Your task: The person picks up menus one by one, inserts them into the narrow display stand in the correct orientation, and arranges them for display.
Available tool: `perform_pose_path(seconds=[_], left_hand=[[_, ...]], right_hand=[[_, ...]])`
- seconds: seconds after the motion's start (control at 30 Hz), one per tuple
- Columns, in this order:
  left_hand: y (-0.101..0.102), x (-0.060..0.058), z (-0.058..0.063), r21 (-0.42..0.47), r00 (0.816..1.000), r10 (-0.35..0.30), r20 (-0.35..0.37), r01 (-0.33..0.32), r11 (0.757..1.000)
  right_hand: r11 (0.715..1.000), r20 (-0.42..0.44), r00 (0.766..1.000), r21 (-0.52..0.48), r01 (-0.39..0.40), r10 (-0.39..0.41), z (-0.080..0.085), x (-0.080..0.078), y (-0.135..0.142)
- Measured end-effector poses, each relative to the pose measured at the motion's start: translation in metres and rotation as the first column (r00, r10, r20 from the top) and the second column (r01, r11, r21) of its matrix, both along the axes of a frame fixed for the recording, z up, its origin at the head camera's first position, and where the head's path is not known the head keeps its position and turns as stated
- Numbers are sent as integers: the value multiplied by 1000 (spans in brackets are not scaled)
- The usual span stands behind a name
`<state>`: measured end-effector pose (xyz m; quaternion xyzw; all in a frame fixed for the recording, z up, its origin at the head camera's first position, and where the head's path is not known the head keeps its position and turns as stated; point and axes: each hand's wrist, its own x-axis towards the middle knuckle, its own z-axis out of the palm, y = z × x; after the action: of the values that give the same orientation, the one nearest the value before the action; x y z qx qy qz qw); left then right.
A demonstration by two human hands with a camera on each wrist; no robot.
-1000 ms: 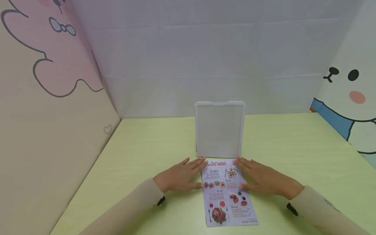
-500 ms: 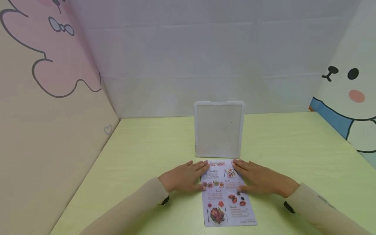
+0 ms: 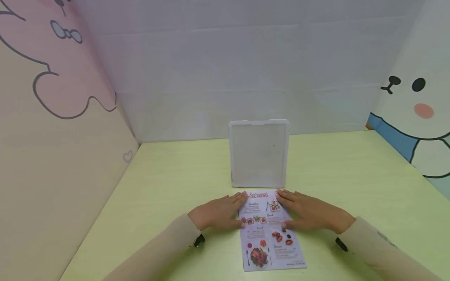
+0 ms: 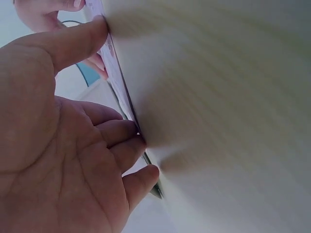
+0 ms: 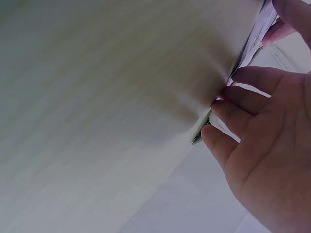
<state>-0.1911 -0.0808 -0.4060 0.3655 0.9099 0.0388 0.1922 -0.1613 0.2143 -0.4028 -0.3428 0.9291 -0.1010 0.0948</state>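
On the left, a pale wall carried a pink cartoon figure (image 3: 74,86) with a small bow; beside it began the yellow-green bench (image 3: 168,171), which ran across to the right-hand wall, with a white backdrop (image 3: 207,58) behind.

The person's left hand (image 3: 218,212) came in from a beige sleeve (image 3: 161,249); its fingers were extended and lay close together, their tips at the upper left corner of a printed menu (image 3: 265,234), with the thumb at the menu's left edge; it pinched nothing that could be seen.

In the middle, the menu lay flat and face up on the bench, headed "Restaurant Special Menu" and printed with plates of food; just beyond its top edge stood a white-rimmed panel (image 3: 259,156) with a plain, pale face; whether the two touched could not be told.

The right hand (image 3: 311,212) nearly mirrored the left; its fingers were extended, their tips at the menu's upper right corner, the thumb lower down on its right side; it too held nothing in a pinch; on the right wall was a white cartoon bear (image 3: 404,105) with a pink cheek.

As a judgement, the work seemed to be at the placing or steadying of the menu; that much looked done, since it lay flat, in line with the panel and between both hands; letting go was still left; whether more remained could not be told.
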Motion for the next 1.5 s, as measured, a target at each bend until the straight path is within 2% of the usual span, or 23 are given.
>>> perform_pose_path(seconds=[0.27, 0.47, 0.67, 0.83, 1.1, 1.5], left_hand=[[2, 2, 3, 32, 997, 60, 43, -61, 998], [4, 2, 3, 58, 994, 93, 62, -96, 994], [2, 1, 4, 84, 992, 106, 74, -112, 990], [2, -1, 0, 123, 990, 110, 92, -121, 985], [4, -2, -3, 152, 983, 133, 125, -152, 977], [6, -1, -2, 163, 981, 149, 121, -168, 972]], right_hand=[[1000, 15, 1000, -2, 16, -16, 0, -1, -1], [999, 62, 997, -6, 45, -44, 0, -2, -1], [998, 94, 994, -20, 56, -54, 4, -3, -4], [998, 97, 994, -39, 47, -43, 4, -2, -4], [995, 164, 984, -64, 80, -69, 5, -4, -2], [993, 171, 982, -79, 92, -77, 5, -5, -4]])
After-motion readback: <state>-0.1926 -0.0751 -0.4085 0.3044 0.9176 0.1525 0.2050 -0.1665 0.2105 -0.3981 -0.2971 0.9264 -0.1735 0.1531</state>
